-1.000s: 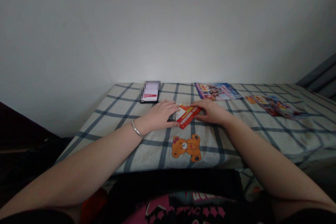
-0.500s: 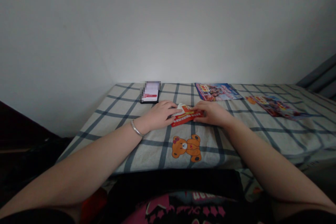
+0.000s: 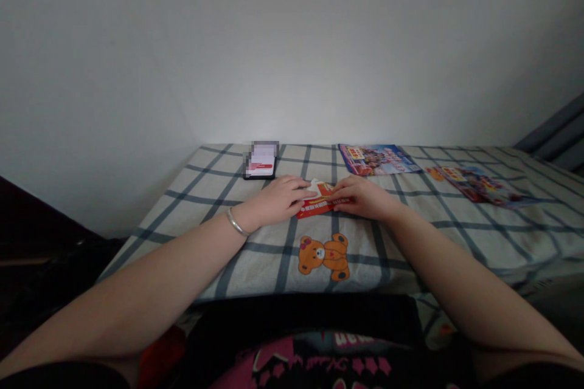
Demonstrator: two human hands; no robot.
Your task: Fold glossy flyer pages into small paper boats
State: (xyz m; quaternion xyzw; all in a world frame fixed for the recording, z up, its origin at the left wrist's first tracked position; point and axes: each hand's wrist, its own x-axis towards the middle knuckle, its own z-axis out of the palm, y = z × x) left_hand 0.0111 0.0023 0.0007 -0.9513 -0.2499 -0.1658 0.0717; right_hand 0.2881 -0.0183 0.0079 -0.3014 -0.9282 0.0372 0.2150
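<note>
red paper (image 3: 314,210) is on the checked cloth (image 3: 269,268), 12 o'clock from the bear print (image 3: 323,258)
right hand (image 3: 365,197) is pinching its 3 o'clock end, left hand (image 3: 279,200) has fingers over 9 o'clock, can't tell if gripping
I'd pin that side and smooth any fold slowly

Arms (image 3: 177,282) extended forward, converging; hands (image 3: 279,200) (image 3: 365,197) near each other.

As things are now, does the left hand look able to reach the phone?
Probably yes: the phone lies just beyond the left hand, with only checked cloth showing between them, though its fingers are at the red paper now.
</note>
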